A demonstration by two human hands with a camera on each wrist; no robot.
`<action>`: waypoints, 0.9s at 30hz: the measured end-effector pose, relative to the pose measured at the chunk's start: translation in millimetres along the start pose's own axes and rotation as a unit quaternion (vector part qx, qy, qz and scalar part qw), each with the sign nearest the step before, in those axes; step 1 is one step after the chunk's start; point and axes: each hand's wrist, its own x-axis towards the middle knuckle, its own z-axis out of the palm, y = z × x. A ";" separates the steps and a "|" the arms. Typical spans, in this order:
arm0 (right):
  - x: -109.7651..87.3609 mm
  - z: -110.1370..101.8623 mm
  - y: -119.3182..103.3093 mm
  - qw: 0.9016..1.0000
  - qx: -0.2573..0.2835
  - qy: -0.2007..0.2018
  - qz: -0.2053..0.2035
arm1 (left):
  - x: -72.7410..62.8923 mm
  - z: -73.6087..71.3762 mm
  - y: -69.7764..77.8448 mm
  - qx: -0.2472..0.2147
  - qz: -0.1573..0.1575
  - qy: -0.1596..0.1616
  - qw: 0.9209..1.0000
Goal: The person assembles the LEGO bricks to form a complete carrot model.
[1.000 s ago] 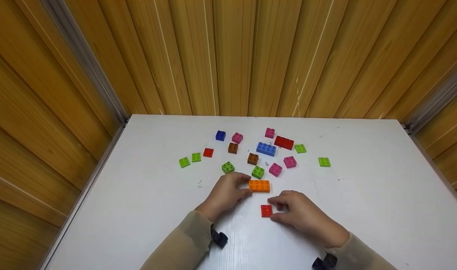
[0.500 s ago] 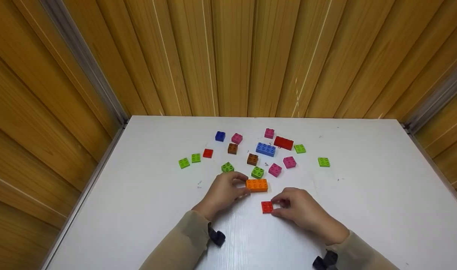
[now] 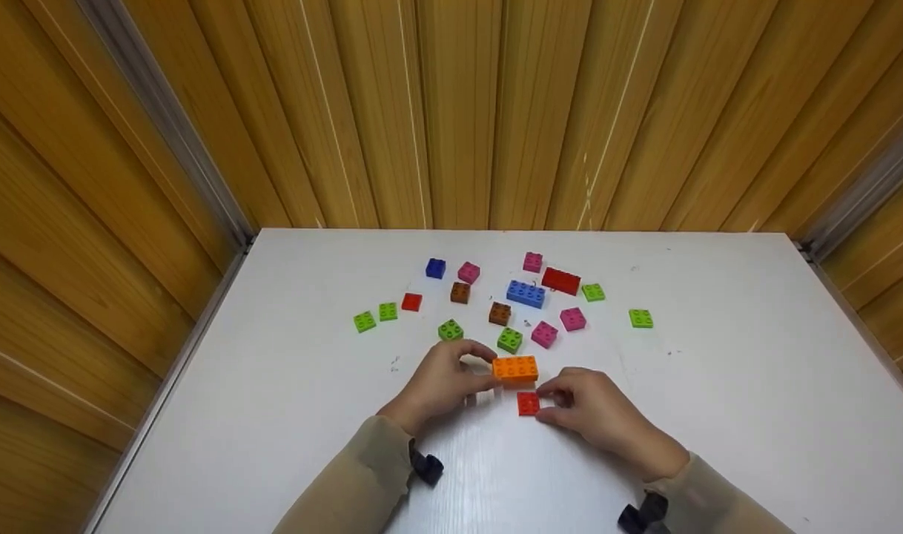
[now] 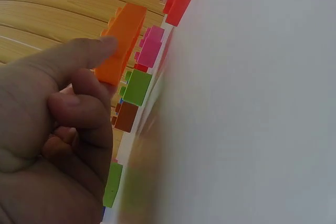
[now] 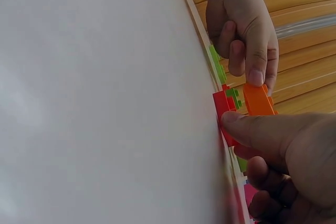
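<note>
My left hand (image 3: 444, 378) pinches the left end of a long orange brick (image 3: 515, 368). In the left wrist view that orange brick (image 4: 122, 44) is raised off the table, studs facing away from the table surface. My right hand (image 3: 596, 408) pinches a small red square brick (image 3: 528, 403) by its right side, just in front of the orange one. The right wrist view shows the thumb against the red brick (image 5: 224, 116), which is at the table surface, with the orange brick (image 5: 257, 99) close by and apart from it.
Beyond the hands lie several loose bricks on the white table (image 3: 273, 334): green (image 3: 509, 340), pink (image 3: 544, 334), brown (image 3: 500, 314), a long blue one (image 3: 526, 294), a long red one (image 3: 561, 281) and a dark blue one (image 3: 436, 268). A wood-patterned wall (image 3: 459, 111) stands behind.
The red brick has slid away from me with my right hand, nearer the orange brick. My left hand has lifted the orange brick off the table.
</note>
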 end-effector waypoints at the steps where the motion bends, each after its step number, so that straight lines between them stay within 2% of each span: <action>1: 0.2 0.1 0.3 1.000 0.001 0.001 0.000 | -0.5 -0.1 -0.1 -0.003 0.004 -0.005 1.000; 14: 1.8 2.0 1.4 1.000 0.007 0.011 -0.015 | -6.1 1.8 0.8 -0.018 0.018 -0.071 0.997; 27: 2.0 1.8 2.1 1.000 0.008 0.009 -0.014 | -6.4 5.2 3.9 -0.004 0.007 -0.089 0.996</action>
